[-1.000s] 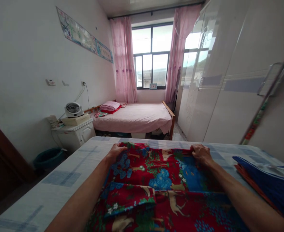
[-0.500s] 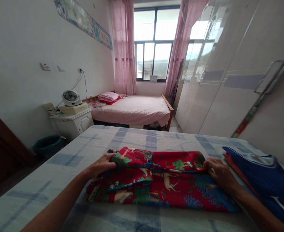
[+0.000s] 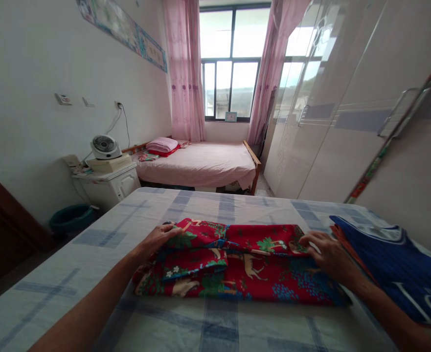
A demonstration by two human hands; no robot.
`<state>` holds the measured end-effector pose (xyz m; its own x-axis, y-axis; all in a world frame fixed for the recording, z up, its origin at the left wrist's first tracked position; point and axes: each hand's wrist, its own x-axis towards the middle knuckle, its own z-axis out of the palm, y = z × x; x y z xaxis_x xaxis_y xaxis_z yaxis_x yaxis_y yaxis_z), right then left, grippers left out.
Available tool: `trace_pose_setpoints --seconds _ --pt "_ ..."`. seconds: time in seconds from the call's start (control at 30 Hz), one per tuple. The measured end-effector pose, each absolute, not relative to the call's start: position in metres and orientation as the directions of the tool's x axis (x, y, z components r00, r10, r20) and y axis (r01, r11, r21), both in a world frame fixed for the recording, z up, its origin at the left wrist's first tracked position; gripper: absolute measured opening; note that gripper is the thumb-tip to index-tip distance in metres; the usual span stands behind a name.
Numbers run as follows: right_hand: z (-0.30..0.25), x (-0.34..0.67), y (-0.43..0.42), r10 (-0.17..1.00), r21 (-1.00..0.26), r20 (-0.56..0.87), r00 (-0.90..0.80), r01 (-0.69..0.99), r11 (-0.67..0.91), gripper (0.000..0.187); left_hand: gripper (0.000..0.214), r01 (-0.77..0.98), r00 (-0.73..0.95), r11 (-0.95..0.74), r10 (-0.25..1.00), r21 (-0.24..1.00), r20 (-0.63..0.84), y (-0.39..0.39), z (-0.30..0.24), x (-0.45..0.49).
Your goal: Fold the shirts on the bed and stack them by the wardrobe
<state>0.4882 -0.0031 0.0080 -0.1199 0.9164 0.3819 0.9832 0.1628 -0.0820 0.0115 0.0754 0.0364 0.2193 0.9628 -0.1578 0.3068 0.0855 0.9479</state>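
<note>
A red patterned shirt [image 3: 252,269], printed with green trees, tan deer and blue flowers, lies folded on the bed before me, its far part turned over in a band. My left hand [image 3: 160,238] grips the far left corner of that band, with some fingertips hidden behind the cloth. At the band's right end, my right hand [image 3: 327,252] has thumb and fingers bent around the edge. A folded blue jersey [image 3: 380,259] with white lettering lies just right of my right hand, over an orange-red cloth.
Under the shirt spreads a blue and white checked bedsheet [image 3: 101,298]. Beyond stands a second bed [image 3: 208,161] with pink bedding. A white fan [image 3: 105,146] sits on a cabinet [image 3: 125,183] at left, near a green bin [image 3: 72,219]. Glossy wardrobe doors [image 3: 310,146] line the right.
The view has shifted slightly, showing more of the jersey's lettering. Both hands stay at the ends of the folded band, and the shirt's near edge sits a little higher in view.
</note>
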Motion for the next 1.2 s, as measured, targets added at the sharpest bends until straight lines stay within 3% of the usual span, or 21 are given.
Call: trace_pose_setpoints --seconds 0.13,0.27,0.37,0.47,0.6,0.77,0.9,0.97,1.1,1.2 --pt "0.01 0.472 0.006 0.914 -0.069 0.347 -0.213 0.966 0.251 0.031 0.041 0.328 0.208 0.08 0.966 0.941 -0.155 0.082 0.033 0.019" --pt "0.009 0.456 0.015 0.94 -0.071 0.245 -0.239 0.962 0.264 0.034 0.034 0.179 0.272 0.072 0.955 0.981 -0.119 0.081 0.036 0.025" --pt "0.019 0.427 0.022 0.952 -0.323 0.266 -0.154 0.916 0.238 0.033 0.033 0.1 0.382 0.013 0.923 0.995 -0.05 0.076 0.046 0.024" --pt "0.031 0.382 0.03 0.976 -0.645 0.184 -0.115 0.736 0.208 0.034 0.031 0.186 0.484 -0.022 0.872 0.982 -0.072 0.075 0.048 0.021" --pt "0.032 0.324 0.047 0.981 -0.81 0.051 -0.187 0.567 0.15 0.038 0.026 0.267 0.475 -0.053 0.876 0.962 -0.083 0.076 0.039 0.017" --pt "0.014 0.281 0.066 0.998 -0.844 0.007 -0.06 0.536 0.038 0.061 0.03 0.116 0.448 0.005 0.892 0.993 -0.057 0.064 0.036 0.018" --pt "0.003 0.268 0.07 1.0 -0.819 0.004 -0.018 0.573 0.014 0.058 0.032 0.077 0.345 0.129 0.927 0.989 -0.148 0.049 0.03 0.022" --pt "0.001 0.267 0.07 1.0 -0.803 0.016 -0.006 0.596 0.016 0.057 0.045 0.073 0.259 0.171 0.948 0.983 -0.184 0.044 0.023 0.023" --pt "0.001 0.266 0.069 0.999 -0.776 0.051 -0.01 0.629 0.046 0.055 0.087 0.188 0.148 0.123 0.977 0.974 -0.152 0.037 0.011 0.019" --pt "0.002 0.265 0.067 0.997 -0.761 0.075 -0.031 0.644 0.077 0.046 0.087 0.38 0.15 0.062 0.98 0.923 -0.128 0.037 0.012 0.01"
